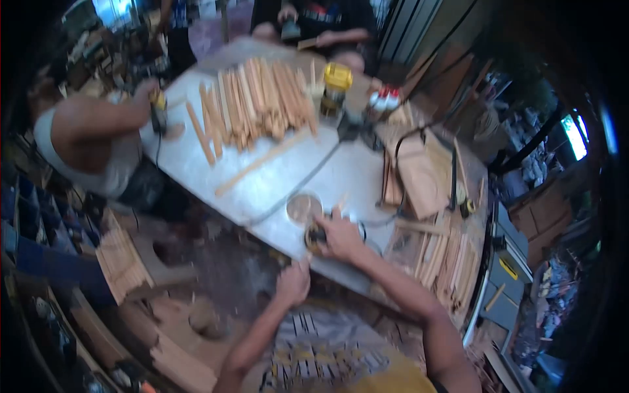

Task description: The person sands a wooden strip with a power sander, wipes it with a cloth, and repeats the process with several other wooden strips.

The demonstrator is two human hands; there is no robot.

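Note:
At the near edge of the pale table (pixel 255 183), my right hand (pixel 341 237) is closed over a small dark and yellow power tool (pixel 316 238). Just left of it and lower, my left hand (pixel 293 283) is closed at the table edge, with its fingertips close to the tool; a small pale piece seems to stick up from them, too blurred to make out fully. A round wooden disc (pixel 304 208) lies just beyond the tool. Past it, a thin wooden strip (pixel 262 162) lies slantwise below a large pile of wooden sticks (pixel 259 101).
One person (pixel 98 131) at the left holds a tool on the table; another (pixel 321 26) sits across it. A yellow-topped router (pixel 337 85), black cables, wooden boards (pixel 419 173) and more sticks (pixel 445 262) occupy the right side. Wood pieces (pixel 121 259) lie below left.

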